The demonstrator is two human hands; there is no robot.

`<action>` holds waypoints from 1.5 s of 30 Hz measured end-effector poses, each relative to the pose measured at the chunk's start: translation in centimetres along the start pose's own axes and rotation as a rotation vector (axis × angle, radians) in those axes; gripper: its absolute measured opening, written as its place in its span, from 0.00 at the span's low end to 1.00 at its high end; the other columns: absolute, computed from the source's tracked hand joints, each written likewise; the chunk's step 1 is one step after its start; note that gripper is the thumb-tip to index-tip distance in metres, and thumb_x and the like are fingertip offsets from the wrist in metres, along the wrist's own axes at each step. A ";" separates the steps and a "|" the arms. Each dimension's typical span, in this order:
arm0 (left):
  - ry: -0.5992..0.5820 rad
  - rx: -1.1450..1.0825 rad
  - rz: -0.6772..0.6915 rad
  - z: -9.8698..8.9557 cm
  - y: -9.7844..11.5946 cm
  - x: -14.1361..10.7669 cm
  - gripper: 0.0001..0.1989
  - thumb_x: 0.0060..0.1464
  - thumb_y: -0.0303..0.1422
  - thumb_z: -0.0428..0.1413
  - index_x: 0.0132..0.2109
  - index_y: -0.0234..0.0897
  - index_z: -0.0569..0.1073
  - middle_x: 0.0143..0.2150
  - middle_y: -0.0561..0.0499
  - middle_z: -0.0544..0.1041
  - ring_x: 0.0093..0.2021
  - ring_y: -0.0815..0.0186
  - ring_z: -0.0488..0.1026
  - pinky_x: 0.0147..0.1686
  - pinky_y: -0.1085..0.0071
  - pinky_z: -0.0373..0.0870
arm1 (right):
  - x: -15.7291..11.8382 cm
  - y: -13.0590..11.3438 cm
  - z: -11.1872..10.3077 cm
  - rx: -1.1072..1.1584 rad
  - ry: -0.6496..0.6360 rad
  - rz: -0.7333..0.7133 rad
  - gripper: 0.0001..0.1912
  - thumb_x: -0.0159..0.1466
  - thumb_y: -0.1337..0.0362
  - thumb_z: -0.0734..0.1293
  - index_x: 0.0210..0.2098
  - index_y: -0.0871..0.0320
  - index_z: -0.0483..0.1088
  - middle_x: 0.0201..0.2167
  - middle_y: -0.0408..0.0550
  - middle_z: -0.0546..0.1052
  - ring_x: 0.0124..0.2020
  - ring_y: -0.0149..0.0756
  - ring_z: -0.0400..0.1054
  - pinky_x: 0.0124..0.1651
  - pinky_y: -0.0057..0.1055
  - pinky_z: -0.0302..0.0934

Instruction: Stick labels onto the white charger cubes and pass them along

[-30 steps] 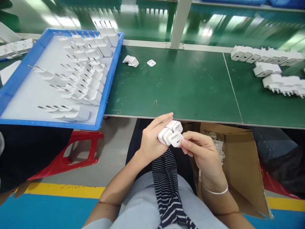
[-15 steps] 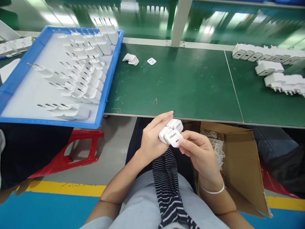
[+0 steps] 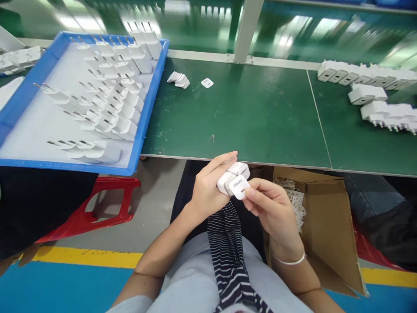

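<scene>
My left hand (image 3: 208, 187) is closed around a few white plug chargers (image 3: 239, 168), held over my lap just in front of the table edge. Between the thumb and fingers of my right hand (image 3: 272, 204) is a white charger face plate (image 3: 239, 184) with a "Fibaks" print and a small port slot. The plate lies at the end of the nearer charger; I cannot tell if it is fully seated. On the table are a small stack of white face plates (image 3: 178, 80) and a single face plate (image 3: 207, 83) lying flat.
To the left, a blue tray (image 3: 149, 104) holds rows of white chargers, prongs up, and juts past the table edge. More chargers (image 3: 368, 74) stand in rows at the far right. A cardboard box (image 3: 329, 217) and a red stool (image 3: 127, 195) are below.
The face plate in my right hand has tilted slightly, and its slot now shows a brownish tint. Both hands stay almost in place; the view has shifted a little.
</scene>
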State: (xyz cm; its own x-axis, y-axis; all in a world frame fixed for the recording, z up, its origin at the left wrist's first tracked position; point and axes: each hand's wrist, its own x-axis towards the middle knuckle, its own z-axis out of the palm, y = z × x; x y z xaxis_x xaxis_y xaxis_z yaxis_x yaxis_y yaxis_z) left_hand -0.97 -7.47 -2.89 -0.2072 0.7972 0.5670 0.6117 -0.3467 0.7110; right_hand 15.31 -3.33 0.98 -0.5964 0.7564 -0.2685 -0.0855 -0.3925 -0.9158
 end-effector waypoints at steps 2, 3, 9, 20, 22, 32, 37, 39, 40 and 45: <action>-0.008 -0.005 0.000 0.0 0.0 0.0 0.23 0.56 0.27 0.64 0.59 0.35 0.74 0.60 0.39 0.78 0.57 0.58 0.79 0.56 0.62 0.80 | 0.1 0.0 0.0 -0.004 -0.002 -0.001 0.13 0.64 0.59 0.73 0.26 0.58 0.75 0.19 0.40 0.70 0.19 0.25 0.57 0.21 0.25 0.44; -0.011 -0.007 0.001 0.0 0.0 0.0 0.23 0.55 0.27 0.64 0.59 0.34 0.74 0.60 0.38 0.78 0.57 0.58 0.78 0.56 0.63 0.80 | 0.1 0.0 -0.1 -0.011 -0.007 0.001 0.13 0.65 0.59 0.73 0.26 0.58 0.75 0.19 0.40 0.70 0.19 0.25 0.57 0.21 0.25 0.45; -0.013 0.009 -0.001 0.0 0.0 -0.1 0.23 0.56 0.29 0.64 0.59 0.35 0.74 0.60 0.40 0.78 0.57 0.58 0.79 0.56 0.62 0.80 | 0.3 0.2 -0.3 -0.048 -0.015 0.014 0.14 0.64 0.58 0.73 0.26 0.58 0.74 0.19 0.41 0.69 0.20 0.26 0.57 0.22 0.26 0.47; -0.021 0.040 0.043 -0.2 0.0 0.0 0.23 0.56 0.31 0.64 0.59 0.37 0.74 0.59 0.40 0.78 0.55 0.57 0.80 0.51 0.63 0.80 | 0.5 0.1 -0.1 -0.130 0.000 0.020 0.15 0.63 0.58 0.72 0.24 0.58 0.74 0.17 0.40 0.69 0.18 0.25 0.56 0.21 0.25 0.49; -0.032 0.025 0.059 -0.3 -0.1 -0.1 0.23 0.56 0.32 0.64 0.59 0.37 0.74 0.59 0.40 0.79 0.54 0.57 0.80 0.50 0.63 0.81 | 0.4 0.0 -0.1 -0.127 -0.009 0.033 0.14 0.63 0.58 0.73 0.24 0.59 0.75 0.16 0.40 0.70 0.17 0.25 0.55 0.20 0.25 0.48; -0.034 0.009 0.065 -0.1 0.1 -0.5 0.22 0.57 0.34 0.65 0.57 0.36 0.75 0.59 0.39 0.79 0.53 0.57 0.81 0.50 0.63 0.81 | 0.3 -0.2 -0.3 -0.132 -0.022 0.063 0.13 0.62 0.60 0.73 0.23 0.58 0.77 0.13 0.41 0.71 0.14 0.23 0.54 0.18 0.25 0.45; -0.031 0.014 0.081 -0.2 0.1 -0.5 0.22 0.58 0.34 0.63 0.59 0.38 0.74 0.60 0.40 0.78 0.53 0.58 0.81 0.49 0.63 0.81 | 0.3 -0.2 -0.2 -0.126 -0.015 0.075 0.13 0.61 0.59 0.73 0.22 0.59 0.77 0.13 0.41 0.71 0.14 0.24 0.54 0.18 0.25 0.44; -0.033 0.016 0.083 -0.2 0.1 -0.5 0.22 0.58 0.33 0.63 0.59 0.38 0.74 0.60 0.40 0.78 0.53 0.57 0.81 0.50 0.63 0.81 | 0.3 -0.2 -0.1 -0.128 -0.002 0.079 0.13 0.61 0.60 0.73 0.22 0.59 0.77 0.12 0.40 0.71 0.13 0.24 0.53 0.18 0.25 0.44; -0.034 0.018 0.082 -0.2 0.1 -0.5 0.21 0.58 0.32 0.63 0.58 0.38 0.74 0.59 0.40 0.78 0.53 0.57 0.81 0.50 0.62 0.81 | 0.3 -0.2 -0.1 -0.128 0.005 0.079 0.14 0.61 0.60 0.73 0.22 0.59 0.76 0.12 0.40 0.70 0.13 0.23 0.53 0.18 0.25 0.44; -0.008 0.025 0.068 -0.1 0.5 -0.5 0.21 0.57 0.30 0.64 0.57 0.37 0.75 0.59 0.41 0.79 0.53 0.58 0.81 0.51 0.63 0.80 | 0.2 -0.2 0.3 -0.102 0.034 0.065 0.13 0.60 0.61 0.73 0.21 0.58 0.77 0.12 0.40 0.70 0.13 0.23 0.53 0.18 0.25 0.43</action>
State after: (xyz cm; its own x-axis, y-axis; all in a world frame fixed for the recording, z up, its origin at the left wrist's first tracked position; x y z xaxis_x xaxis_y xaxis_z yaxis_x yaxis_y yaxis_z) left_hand -0.67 -8.07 -2.76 -0.1582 0.7762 0.6104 0.6433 -0.3879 0.6601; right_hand 14.98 -3.32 1.18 -0.5702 0.7493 -0.3367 0.0347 -0.3875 -0.9212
